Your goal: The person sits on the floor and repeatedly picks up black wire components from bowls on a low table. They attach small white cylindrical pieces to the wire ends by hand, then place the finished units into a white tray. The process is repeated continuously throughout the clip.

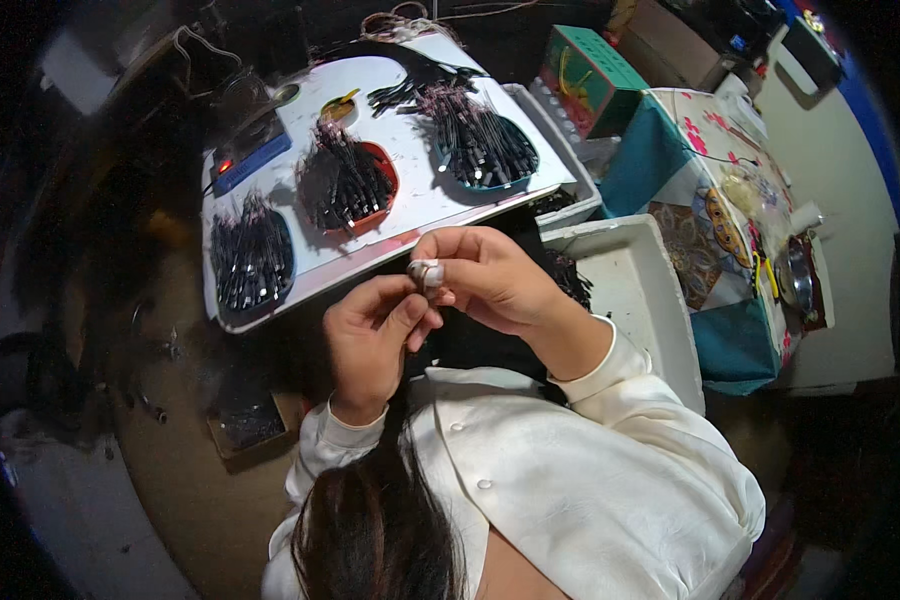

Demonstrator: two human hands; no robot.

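Observation:
My two hands meet in front of my chest, just off the near edge of the white table (410,215). My right hand (495,285) pinches with thumb and forefinger. A small whitish thing with a dark edge (426,273) shows at those fingertips; whether it is held or wrapped round a finger I cannot make out. My left hand (365,325) is curled just below, its thumb against its fingers, and what it grips is hidden. Beyond them, short black cables with metal ends (345,185) fill a red basin (394,180). More cables (485,140) fill a teal basin (515,185).
A third cable bundle (250,255) stands at the table's left corner, near a blue device (255,160) with a red light. White foam boxes (635,270) stand at the right, beside a cloth-covered table (735,345) with pliers (767,275). A carton (250,425) lies on the floor.

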